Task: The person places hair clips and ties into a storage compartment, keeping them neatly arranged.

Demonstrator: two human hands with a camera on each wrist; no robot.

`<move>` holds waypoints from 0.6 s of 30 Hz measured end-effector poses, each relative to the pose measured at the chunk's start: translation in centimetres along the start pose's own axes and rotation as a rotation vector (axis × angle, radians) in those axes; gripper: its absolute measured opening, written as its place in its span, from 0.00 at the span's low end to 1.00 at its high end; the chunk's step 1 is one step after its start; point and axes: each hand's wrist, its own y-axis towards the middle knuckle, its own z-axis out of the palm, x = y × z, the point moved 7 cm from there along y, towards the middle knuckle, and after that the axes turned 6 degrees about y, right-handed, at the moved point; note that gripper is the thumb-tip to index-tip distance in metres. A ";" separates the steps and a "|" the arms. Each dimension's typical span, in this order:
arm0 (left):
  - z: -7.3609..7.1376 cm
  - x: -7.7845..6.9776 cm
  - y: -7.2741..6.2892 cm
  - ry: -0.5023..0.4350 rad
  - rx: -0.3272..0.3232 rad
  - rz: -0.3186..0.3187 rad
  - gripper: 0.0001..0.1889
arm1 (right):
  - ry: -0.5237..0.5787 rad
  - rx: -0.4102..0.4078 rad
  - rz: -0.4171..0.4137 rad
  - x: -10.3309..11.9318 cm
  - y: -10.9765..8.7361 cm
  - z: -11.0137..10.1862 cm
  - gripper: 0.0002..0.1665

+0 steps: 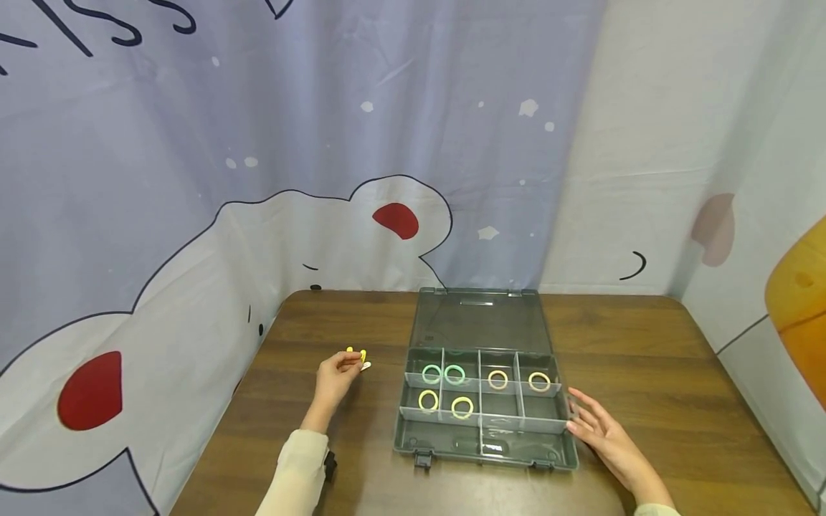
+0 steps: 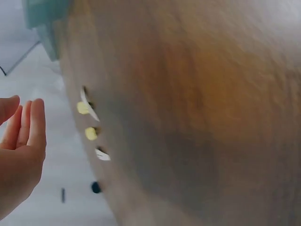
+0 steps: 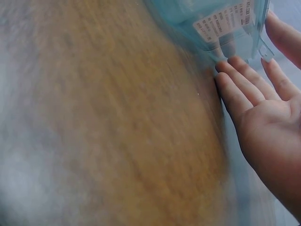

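My left hand (image 1: 338, 374) hovers at a small group of yellow and white pieces on the table's left. In the left wrist view its thumb and straight fingers stand apart with nothing between them. Past them lie a thin white strip (image 2: 89, 106), yellow pieces (image 2: 91, 133) and a small white piece (image 2: 102, 154); their kind is too blurred to name. My right hand (image 1: 604, 438) rests against the right side of a translucent grey divided storage box (image 1: 445, 451), fingers extended, thumb near its rim. Green rings (image 1: 432, 366), yellow rings (image 1: 420, 400) and peach rings (image 1: 497, 371) sit in its compartments.
The box's lid (image 1: 480, 322) lies folded back toward the curtain. Two latches (image 1: 422, 461) stick out at its front edge. A wooden table (image 1: 619, 337) carries everything, and a printed curtain (image 1: 361, 244) hangs behind and beside it.
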 end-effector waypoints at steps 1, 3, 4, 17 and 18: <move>-0.1 0.4 0.2 -0.002 -0.005 -0.010 0.11 | 0.007 -0.003 -0.001 0.0 0.0 0.0 0.37; -0.3 0.9 0.4 -0.008 -0.013 -0.016 0.12 | 0.024 0.001 -0.005 0.0 0.1 0.0 0.38; -0.3 1.2 0.6 -0.016 -0.017 -0.019 0.11 | 0.032 0.003 -0.007 0.0 0.1 0.0 0.38; 0.3 3.2 1.5 0.168 0.000 -0.018 0.11 | 0.058 0.016 -0.004 -0.1 0.1 0.0 0.38; 0.3 3.2 1.6 0.185 -0.001 -0.017 0.11 | 0.060 0.015 -0.009 -0.1 0.2 0.0 0.38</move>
